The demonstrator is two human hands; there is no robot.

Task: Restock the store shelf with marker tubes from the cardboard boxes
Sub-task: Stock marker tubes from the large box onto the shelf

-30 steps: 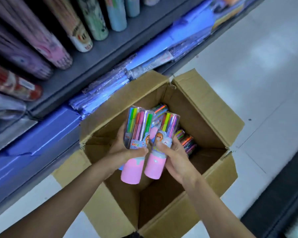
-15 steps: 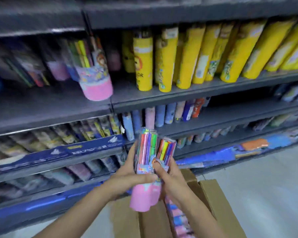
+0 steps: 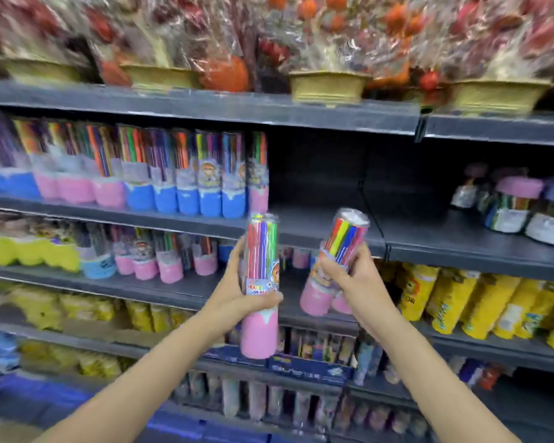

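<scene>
Left hand (image 3: 237,290) is wrapped round the middle of a marker tube (image 3: 260,282), thumb across the label, fingers behind, and the tube stands upright in front of the shelf (image 3: 317,227). That mid-body grip looks chosen for balance: the pink base hangs below the hand, the clear top rises above, so it can go down base first.

Right hand (image 3: 349,278) grips a second tube (image 3: 339,257) that leans to the right, top tipped toward the gap. There seems to be another pink base tucked just behind it in the same hand, though the blur makes that hard to call.

Both tubes are in the air, short of the shelf board, level with the open stretch just right of the standing row of tubes (image 3: 160,177). That dark gap reads as the target, which would explain why the hands are apart: one tube each, ready to go in side by side.

The tubes themselves: clear plastic upper part showing bright markers in red, blue, green and yellow, a cartoon label band at the waist, a solid pink lower section. They match the pink and blue ones already lined up.
</scene>
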